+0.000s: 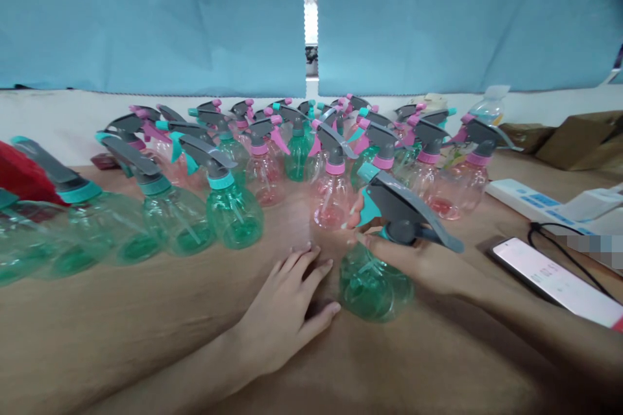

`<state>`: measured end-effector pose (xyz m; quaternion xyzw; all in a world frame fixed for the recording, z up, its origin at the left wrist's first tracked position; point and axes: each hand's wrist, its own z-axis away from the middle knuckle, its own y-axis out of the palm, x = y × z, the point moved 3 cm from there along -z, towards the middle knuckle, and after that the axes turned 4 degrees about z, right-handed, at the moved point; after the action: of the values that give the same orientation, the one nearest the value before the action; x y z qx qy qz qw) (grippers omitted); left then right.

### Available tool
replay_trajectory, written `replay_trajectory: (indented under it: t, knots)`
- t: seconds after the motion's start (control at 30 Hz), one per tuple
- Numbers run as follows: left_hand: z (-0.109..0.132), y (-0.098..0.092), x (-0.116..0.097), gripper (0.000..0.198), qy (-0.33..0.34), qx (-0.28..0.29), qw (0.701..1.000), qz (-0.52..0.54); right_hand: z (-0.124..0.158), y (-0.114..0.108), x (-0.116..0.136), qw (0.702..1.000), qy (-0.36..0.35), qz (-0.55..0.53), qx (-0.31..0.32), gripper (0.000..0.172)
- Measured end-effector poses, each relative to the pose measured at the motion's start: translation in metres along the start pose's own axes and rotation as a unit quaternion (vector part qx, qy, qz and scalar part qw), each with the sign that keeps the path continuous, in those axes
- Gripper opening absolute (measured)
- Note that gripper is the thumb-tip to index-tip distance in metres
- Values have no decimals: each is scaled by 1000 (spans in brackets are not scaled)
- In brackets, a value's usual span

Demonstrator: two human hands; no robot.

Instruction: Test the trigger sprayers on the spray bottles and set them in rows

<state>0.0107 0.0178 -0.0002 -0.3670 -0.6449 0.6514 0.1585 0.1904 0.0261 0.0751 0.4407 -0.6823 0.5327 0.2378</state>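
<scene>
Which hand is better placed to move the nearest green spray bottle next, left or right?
Right, probably: the right hand holds the spray bottle around its neck, while the left hand lies on the table.

The gray-topped translucent green spray bottle [374, 286] is roughly upright

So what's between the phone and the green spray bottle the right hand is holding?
In the head view, the right forearm slants between the smartphone and the green spray bottle, with some wooden tabletop showing too.
</scene>
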Motion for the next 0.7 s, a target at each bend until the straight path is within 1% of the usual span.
replay_trajectory:
  t: [0.07, 0.17, 0.3, 0.4, 0.47, 0.57, 0.6, 0.63, 0.7]
  knots:
    - [0, 0, -1, 52, 0, 7, 1000, 0, 0, 1, -3, 1000, 6, -12, 11, 11]
    - [0, 0, 0, 51, 0, 9, 1000, 0, 0, 3, -7, 999, 14, 3, 46, 17]
    - [-1, 0, 1, 48, 4, -6, 1000, -5, -3, 3, -2, 997, -21, 11, 75, 21]
    - [-1, 0, 1, 46, 5, -7, 1000, -9, -5, 3, -1, 996, -48, 17, 79, 21]
    - [-1, 0, 1, 46, 1, -2, 1000, -10, -5, 3, -4, 996, -52, 8, 72, 24]
    - [-1, -1, 1, 45, -5, 4, 1000, -9, -5, 3, -7, 998, -53, -12, 37, 43]
    - [-1, -2, 1, 45, -8, 5, 1000, -10, -4, 2, -7, 998, -58, -19, 24, 46]
    - [-1, -3, 1, 45, -12, 6, 1000, -10, -4, 1, -7, 998, -63, -24, 14, 45]
    - [-2, -4, 1, 45, -17, 11, 1000, -9, -3, 0, -6, 997, -65, -32, 6, 31]
